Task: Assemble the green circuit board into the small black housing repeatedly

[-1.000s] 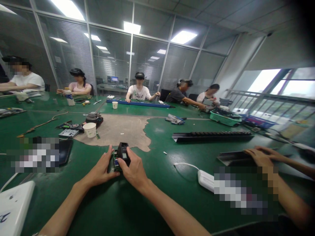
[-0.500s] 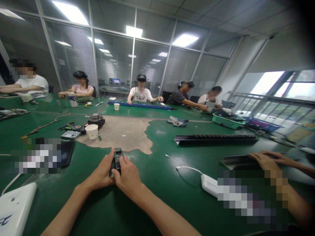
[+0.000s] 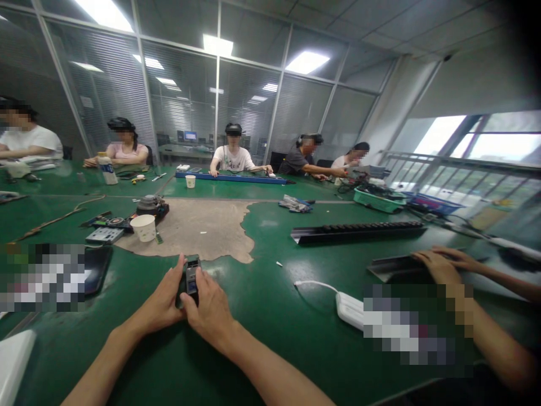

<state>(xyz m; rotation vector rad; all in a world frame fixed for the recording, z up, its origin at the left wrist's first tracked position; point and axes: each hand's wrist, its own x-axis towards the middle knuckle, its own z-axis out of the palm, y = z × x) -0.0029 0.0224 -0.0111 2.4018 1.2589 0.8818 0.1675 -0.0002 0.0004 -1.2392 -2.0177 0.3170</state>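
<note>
A small dark rectangular device [image 3: 192, 275] with a bluish patch on its face sits between my two hands, over the near side of the green table. My left hand [image 3: 165, 293] is closed along its left side, thumb side up. From the right, my right hand [image 3: 212, 304] grips it, fingers on its edge and face. Its lower end is partly hidden by my fingers. Just beyond the hands lies a worn grey-brown patch [image 3: 211, 225] on the table, with a paper cup [image 3: 144, 228] at its left.
Circuit boards, a metal drive [image 3: 105, 235] and a dark tablet [image 3: 96, 269] lie to the left. On the right are a white power bank [image 3: 350, 310] with a cable, a black rail [image 3: 359, 231], and a co-worker's hands [image 3: 443, 265] on another dark rail. Several people sit across the table.
The whole view has turned slightly to the right, so the scene sits further left. My hands keep their grip on the device, with little visible change.
</note>
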